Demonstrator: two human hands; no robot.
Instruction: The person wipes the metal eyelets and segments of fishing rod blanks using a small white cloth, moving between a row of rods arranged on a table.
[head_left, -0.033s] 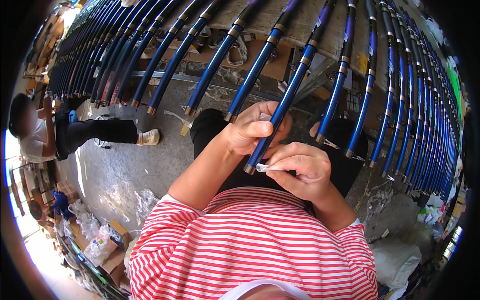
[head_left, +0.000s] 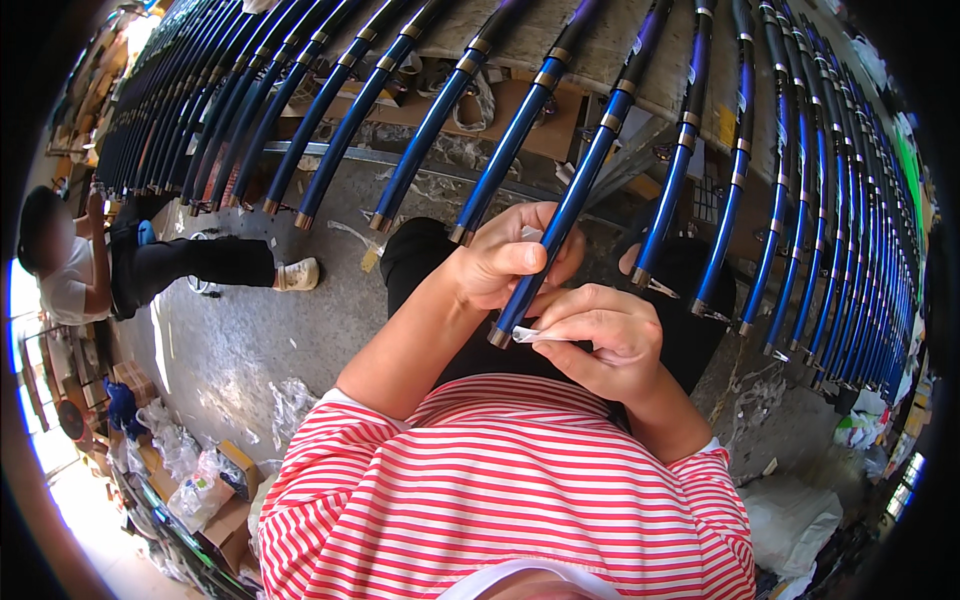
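Several blue-and-black fishing rods lie side by side, their blue ends jutting over the edge of a bench. My left hand (head_left: 495, 265) is closed round one fishing rod (head_left: 583, 185), its thumb on top, near the silver-coloured end. A small bit of white (head_left: 530, 234) shows by those fingers; I cannot make out what it is. Beside the rod's end, my right hand (head_left: 605, 335) pinches a small white strip (head_left: 524, 335), which touches the side of the rod. Whether it is paper or cloth I cannot tell. The right hand's lower fingers are partly hidden.
Neighbouring rods (head_left: 505, 160) (head_left: 665, 215) flank my hands closely on both sides. The bench (head_left: 480, 42) bears the rods. Plastic scraps litter the grey floor (head_left: 225, 345). At the left another person (head_left: 75, 265) sits by the rods, and cardboard boxes (head_left: 235, 465) with plastic bags stand lower left.
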